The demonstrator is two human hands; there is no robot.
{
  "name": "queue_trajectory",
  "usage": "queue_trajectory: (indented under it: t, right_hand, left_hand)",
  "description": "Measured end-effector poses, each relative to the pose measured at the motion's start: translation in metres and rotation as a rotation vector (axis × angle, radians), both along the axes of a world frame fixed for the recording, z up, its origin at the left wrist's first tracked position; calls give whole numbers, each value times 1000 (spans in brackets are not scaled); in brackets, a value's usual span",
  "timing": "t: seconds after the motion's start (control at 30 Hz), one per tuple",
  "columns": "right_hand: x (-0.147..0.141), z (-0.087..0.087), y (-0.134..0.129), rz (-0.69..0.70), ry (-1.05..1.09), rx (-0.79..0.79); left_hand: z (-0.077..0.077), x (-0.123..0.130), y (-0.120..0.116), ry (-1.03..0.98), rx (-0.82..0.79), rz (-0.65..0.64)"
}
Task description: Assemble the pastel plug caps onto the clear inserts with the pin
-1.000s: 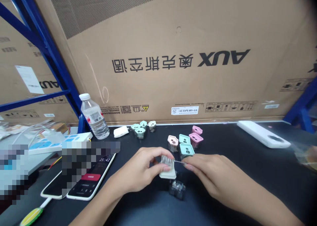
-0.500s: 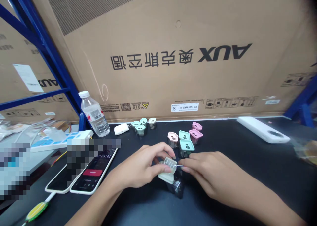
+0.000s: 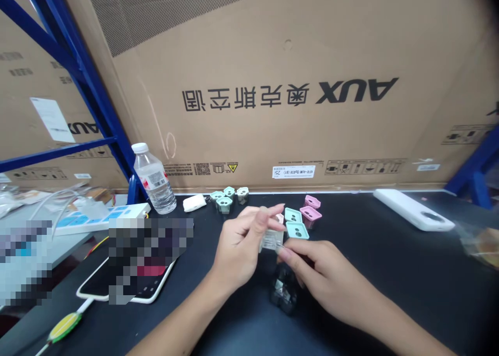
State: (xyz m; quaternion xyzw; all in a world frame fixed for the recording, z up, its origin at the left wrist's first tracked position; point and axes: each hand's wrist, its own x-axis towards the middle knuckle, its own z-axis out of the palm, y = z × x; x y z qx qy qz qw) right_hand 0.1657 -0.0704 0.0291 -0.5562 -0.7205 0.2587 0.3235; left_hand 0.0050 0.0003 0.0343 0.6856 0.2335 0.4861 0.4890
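Note:
My left hand (image 3: 241,247) grips a small clear plastic socket housing (image 3: 272,240) upright between thumb and fingers. My right hand (image 3: 323,275) pinches a thin metal pin (image 3: 279,247) against that housing's side. Just beyond both hands stand mint socket covers (image 3: 297,230) and pink ones (image 3: 311,215), with a pale pink cover mostly hidden behind my left fingers. A dark, see-through socket part (image 3: 284,292) lies below my right fingers. Farther back sits a small group of mint and white covers (image 3: 224,204).
On the black workbench (image 3: 390,293) stand a water bottle (image 3: 154,179), a small white case (image 3: 194,202) and a long white object (image 3: 413,210). A power strip (image 3: 101,222) and a phone (image 3: 97,286) lie left. Cardboard boxes (image 3: 249,101) and blue shelving (image 3: 78,91) stand behind.
My left hand has lifted the clear housing and turned it upright, its pale base no longer showing. My right hand stays on the pin. The view has shifted slightly.

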Motion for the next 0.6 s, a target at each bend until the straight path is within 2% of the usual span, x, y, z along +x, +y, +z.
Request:
queue_trajectory:
  t: [0.1,0.2,0.3,0.37,0.47,0.6]
  right_hand:
    - [-4,0,0,9,75,-52]
    - [-5,-2,-1,47,-5,-12]
    - [-5,-8,-3,15,-261,132]
    - [-4,-13,-4,-44,-415,215]
    - [-2,-20,-5,-100,-538,384]
    - [2,-23,-5,-5,-687,565]
  left_hand:
    - [-6,0,-6,-12,-32,-76]
    - [-12,-1,-9,66,-66,-125]
    - [-16,-1,-9,172,-53,-99]
    - [-18,1,-8,217,-105,-64]
    - [-20,3,-5,226,-198,-9]
    - [-18,5,-2,221,-247,-1]
